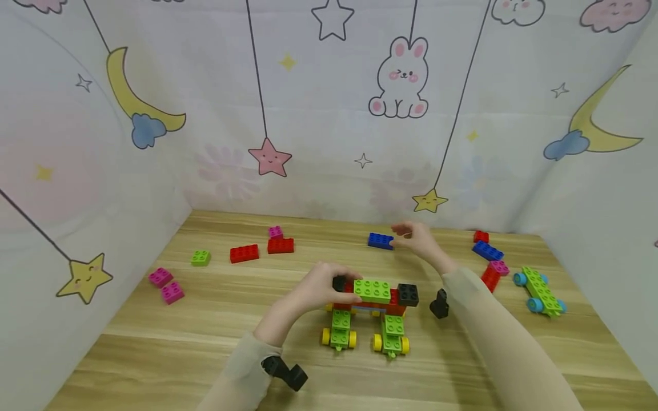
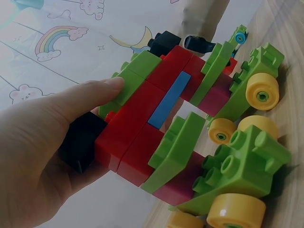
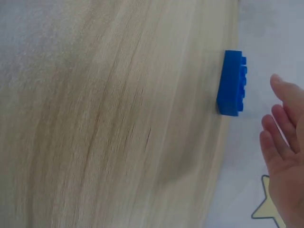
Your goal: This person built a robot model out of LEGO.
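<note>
My left hand [image 1: 320, 286] grips the left end of a toy-brick vehicle [image 1: 372, 291]. In the left wrist view the thumb lies on its lime green top brick [image 2: 137, 76], and the fingers pass behind a black brick [image 2: 80, 142], partly hidden. Red bricks [image 2: 137, 109] form the body, above two lime green wheeled bases with yellow wheels [image 2: 262, 91]. My right hand [image 1: 420, 244] reaches to the far side of the table beside a blue brick [image 1: 380, 241]. In the right wrist view, its loosely bent fingers are apart from that blue brick [image 3: 229, 83].
Red bricks [image 1: 244, 253], pink bricks [image 1: 172, 292] and a small green brick [image 1: 201, 258] lie at left. At right are another blue brick [image 1: 488, 250], a red brick [image 1: 490, 279] and a green wheeled base [image 1: 540, 290] with blue wheels. A printed cloth [image 1: 319, 103] stands behind the table.
</note>
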`<state>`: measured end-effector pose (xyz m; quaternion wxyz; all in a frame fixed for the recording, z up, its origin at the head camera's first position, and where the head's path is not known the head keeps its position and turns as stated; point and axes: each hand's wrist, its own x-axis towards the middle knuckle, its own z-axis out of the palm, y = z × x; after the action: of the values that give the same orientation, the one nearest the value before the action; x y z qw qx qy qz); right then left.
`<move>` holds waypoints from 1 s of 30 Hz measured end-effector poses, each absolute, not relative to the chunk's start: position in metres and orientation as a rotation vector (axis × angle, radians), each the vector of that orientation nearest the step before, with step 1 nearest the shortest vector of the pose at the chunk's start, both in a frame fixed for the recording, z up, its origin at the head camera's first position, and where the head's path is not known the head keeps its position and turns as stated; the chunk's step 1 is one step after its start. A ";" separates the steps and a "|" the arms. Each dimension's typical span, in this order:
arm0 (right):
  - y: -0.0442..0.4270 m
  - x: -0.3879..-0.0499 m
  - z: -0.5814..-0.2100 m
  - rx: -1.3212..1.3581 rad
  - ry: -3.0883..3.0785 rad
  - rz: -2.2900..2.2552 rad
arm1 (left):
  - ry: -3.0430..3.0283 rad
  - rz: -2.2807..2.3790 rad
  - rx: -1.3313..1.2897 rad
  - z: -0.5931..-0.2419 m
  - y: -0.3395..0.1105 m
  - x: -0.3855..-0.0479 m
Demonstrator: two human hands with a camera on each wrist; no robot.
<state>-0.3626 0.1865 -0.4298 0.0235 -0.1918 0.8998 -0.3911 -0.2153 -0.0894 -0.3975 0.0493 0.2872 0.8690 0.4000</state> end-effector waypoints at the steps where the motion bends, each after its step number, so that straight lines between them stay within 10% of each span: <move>1: 0.186 -0.363 -0.431 -0.590 2.784 -1.202 | 2.646 1.220 0.879 -0.398 -0.089 -0.215; 30: 0.174 -0.377 -0.453 -0.567 2.757 -1.045 | 2.642 1.235 0.848 -0.395 -0.089 -0.214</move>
<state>-0.3770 0.1738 -0.4527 0.0694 -0.1884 0.9160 -0.3473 -0.2136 -0.0893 -0.3947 0.0522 0.2790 0.8687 0.4060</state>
